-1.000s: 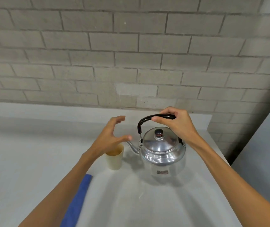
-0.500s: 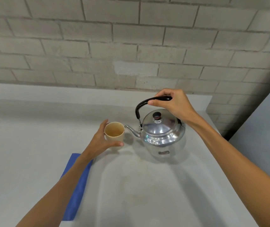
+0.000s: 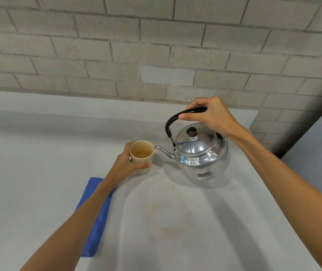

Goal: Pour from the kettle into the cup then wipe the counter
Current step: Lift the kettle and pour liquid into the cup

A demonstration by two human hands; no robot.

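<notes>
Two hands are over the counter [image 3: 39,173]: the left hand [image 3: 126,166] and the right hand [image 3: 213,115]. One kettle [image 3: 201,153] (shiny metal, with one black handle [image 3: 173,121], one lid carrying one dark knob [image 3: 191,131], and one spout [image 3: 163,151]). One cup [image 3: 141,157], tan. One cloth [image 3: 95,218], blue and folded, partly under the left forearm. One counter, grey, with one brick wall [image 3: 156,55] behind it. That makes one of each item, and a pair of hands.
</notes>
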